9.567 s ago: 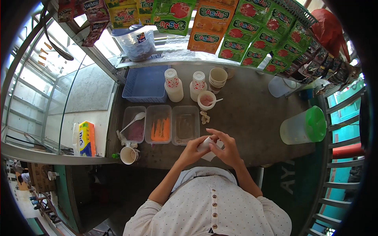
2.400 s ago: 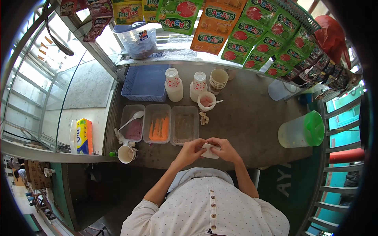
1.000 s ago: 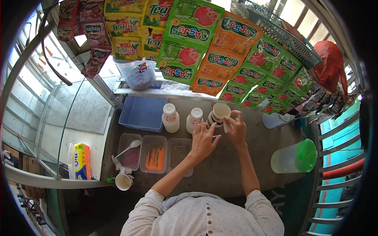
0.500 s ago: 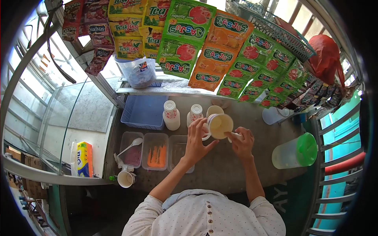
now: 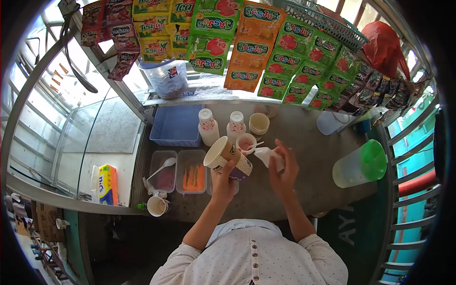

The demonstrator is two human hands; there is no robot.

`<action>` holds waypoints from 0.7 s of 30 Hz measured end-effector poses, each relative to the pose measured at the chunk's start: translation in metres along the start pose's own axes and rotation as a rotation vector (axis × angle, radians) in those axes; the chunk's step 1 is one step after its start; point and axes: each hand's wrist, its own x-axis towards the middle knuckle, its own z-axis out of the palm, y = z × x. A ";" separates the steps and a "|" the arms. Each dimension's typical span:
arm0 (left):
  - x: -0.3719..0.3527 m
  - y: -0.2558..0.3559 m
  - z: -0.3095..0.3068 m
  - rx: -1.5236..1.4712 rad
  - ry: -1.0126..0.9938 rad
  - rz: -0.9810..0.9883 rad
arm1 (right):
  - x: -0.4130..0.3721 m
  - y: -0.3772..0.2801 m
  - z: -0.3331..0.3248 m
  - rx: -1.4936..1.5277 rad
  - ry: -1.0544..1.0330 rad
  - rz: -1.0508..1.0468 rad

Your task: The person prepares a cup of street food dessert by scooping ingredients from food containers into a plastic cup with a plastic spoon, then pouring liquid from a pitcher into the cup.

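Note:
My left hand (image 5: 222, 184) grips a printed paper cup (image 5: 218, 154), tipped with its mouth toward the upper left. A white-patterned piece with a purple edge (image 5: 241, 170) shows beside that cup, just past my fingers. My right hand (image 5: 284, 170) holds a white object with a narrow end (image 5: 270, 158); its kind is unclear. Between and beyond my hands stands a small white cup of pink contents (image 5: 246, 141), with a white spoon (image 5: 256, 145) in it. Behind it are stacked paper cups (image 5: 259, 124) and two upside-down cup stacks (image 5: 208, 127) (image 5: 236, 124).
At the left sit tubs of purple (image 5: 164, 180) and orange (image 5: 192, 179) contents, near a blue basket (image 5: 175, 126). A paper cup (image 5: 157, 206) is at the counter's left edge. A green-lidded jug (image 5: 359, 164) stands right. Drink sachets (image 5: 249, 47) hang overhead.
My left hand has moved down and left, now gripping the paper cup, which has swung left and tipped. My right hand has turned and moved slightly left, with the white object in it.

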 end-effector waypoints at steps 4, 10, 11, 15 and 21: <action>-0.010 0.003 0.000 0.014 0.090 0.020 | -0.025 -0.025 0.023 0.008 -0.051 -0.117; -0.010 0.004 -0.005 -0.056 0.190 0.068 | -0.054 -0.037 0.025 0.135 -0.188 -0.263; -0.010 0.002 -0.009 -0.054 0.187 0.066 | -0.055 -0.039 0.023 0.182 -0.185 -0.241; -0.020 -0.007 -0.021 -0.004 0.177 0.059 | -0.052 -0.033 0.016 0.128 -0.073 -0.116; -0.037 -0.012 -0.038 0.133 0.208 0.071 | -0.054 -0.006 0.019 0.215 -0.247 0.076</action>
